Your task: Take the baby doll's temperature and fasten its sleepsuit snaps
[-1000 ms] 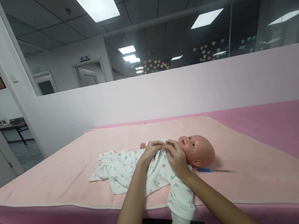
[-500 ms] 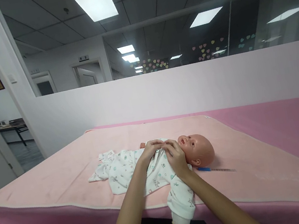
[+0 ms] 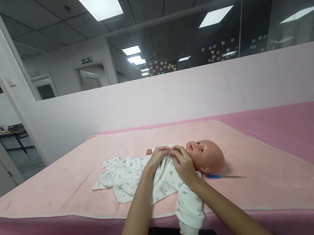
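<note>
Left hand [image 3: 159,155] and right hand [image 3: 184,164] needed softness on the bald plastic doll's [image 3: 210,156] white printed clothes [image 3: 165,184]; couldn't tell their grip.

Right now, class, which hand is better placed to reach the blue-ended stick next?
Probably the right hand: it rests on the baby doll, near its head and the blue-ended stick; the left hand lies farther down the body.
</note>
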The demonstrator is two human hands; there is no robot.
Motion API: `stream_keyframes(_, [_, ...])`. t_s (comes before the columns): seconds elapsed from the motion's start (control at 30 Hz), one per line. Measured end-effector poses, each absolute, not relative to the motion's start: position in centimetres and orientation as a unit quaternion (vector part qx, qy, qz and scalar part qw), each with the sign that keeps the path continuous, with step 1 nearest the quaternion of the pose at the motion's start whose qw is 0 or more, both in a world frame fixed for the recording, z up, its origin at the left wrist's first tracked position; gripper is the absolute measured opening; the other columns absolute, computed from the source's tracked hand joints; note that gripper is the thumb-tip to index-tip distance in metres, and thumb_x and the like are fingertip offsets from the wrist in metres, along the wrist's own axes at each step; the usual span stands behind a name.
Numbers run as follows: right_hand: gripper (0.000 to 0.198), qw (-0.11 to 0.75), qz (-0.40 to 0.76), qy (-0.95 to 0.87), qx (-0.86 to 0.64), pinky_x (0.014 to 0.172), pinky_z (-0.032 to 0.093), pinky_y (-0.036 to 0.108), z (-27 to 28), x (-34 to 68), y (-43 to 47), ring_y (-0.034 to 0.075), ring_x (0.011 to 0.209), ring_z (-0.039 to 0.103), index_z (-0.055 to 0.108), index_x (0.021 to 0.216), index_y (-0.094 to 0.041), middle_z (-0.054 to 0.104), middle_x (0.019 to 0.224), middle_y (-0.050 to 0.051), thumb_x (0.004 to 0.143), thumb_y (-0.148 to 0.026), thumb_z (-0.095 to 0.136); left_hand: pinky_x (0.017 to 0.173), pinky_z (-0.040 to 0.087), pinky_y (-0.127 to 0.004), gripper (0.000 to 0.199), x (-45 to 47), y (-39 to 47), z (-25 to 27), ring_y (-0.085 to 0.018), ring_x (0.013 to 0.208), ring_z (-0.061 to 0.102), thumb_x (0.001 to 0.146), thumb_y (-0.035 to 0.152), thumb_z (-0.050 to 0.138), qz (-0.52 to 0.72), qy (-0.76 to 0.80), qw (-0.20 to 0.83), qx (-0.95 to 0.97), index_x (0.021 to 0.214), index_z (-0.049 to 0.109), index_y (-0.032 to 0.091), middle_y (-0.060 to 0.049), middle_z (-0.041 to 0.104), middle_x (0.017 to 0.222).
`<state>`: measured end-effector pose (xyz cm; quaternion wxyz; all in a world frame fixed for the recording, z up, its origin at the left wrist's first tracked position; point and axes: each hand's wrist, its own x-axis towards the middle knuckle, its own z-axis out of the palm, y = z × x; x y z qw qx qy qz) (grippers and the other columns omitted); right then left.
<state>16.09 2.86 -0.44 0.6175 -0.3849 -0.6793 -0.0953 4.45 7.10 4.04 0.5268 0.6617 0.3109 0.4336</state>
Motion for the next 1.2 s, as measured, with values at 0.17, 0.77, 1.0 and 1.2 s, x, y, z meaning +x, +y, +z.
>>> stream_keyframes(0.17, [0.025, 0.621, -0.114, -0.674, -0.383, 0.081, 0.046, 0.035, -0.6, 16.1, 3.0, 0.018, 0.093, 0.051, 0.058, 0.091, -0.021, 0.053, 0.096, 0.006, 0.084, -0.010, 0.037, 0.073, 0.037, -0.025, 0.013, 4.3, 7.1, 4.0, -0.015, 0.076, 0.052, 0.062, 0.022, 0.059, 0.431, 0.300, 0.540, 0.658, 0.068, 0.066, 0.012, -0.002, 0.062, 0.071])
stream_keyframes(0.77, [0.027, 0.599, -0.131, -0.684, -0.395, 0.076, 0.047, 0.033, -0.4, 16.1, 2.9, 0.018, 0.088, 0.054, 0.057, 0.091, -0.020, 0.057, 0.094, 0.006, 0.081, -0.007, 0.035, 0.074, 0.037, -0.024, 0.019, 4.2, 7.1, 3.8, -0.015, 0.079, 0.052, 0.063, 0.019, 0.057, 0.418, 0.258, 0.570, 0.659, 0.080, 0.062, 0.014, -0.002, 0.060, 0.079])
stream_keyframes(1.0, [0.022, 0.601, -0.126, -0.682, -0.397, 0.074, 0.046, 0.032, -0.4, 16.2, 2.9, 0.017, 0.082, 0.054, 0.057, 0.080, -0.019, 0.056, 0.087, 0.005, 0.078, -0.008, 0.038, 0.073, 0.037, -0.023, 0.021, 4.0, 6.3, 4.5, -0.015, 0.080, 0.050, 0.061, 0.016, 0.055, 0.386, 0.258, 0.577, 0.672, 0.081, 0.062, 0.014, -0.001, 0.058, 0.079])
stream_keyframes(1.2, [0.022, 0.608, -0.120, -0.682, -0.388, 0.073, 0.046, 0.031, -0.3, 16.1, 2.9, 0.017, 0.081, 0.055, 0.056, 0.076, -0.020, 0.057, 0.086, 0.005, 0.076, -0.006, 0.039, 0.069, 0.038, -0.024, 0.020, 4.0, 6.3, 4.4, -0.015, 0.075, 0.051, 0.060, 0.018, 0.054, 0.397, 0.291, 0.549, 0.675, 0.078, 0.063, 0.014, -0.002, 0.059, 0.075])
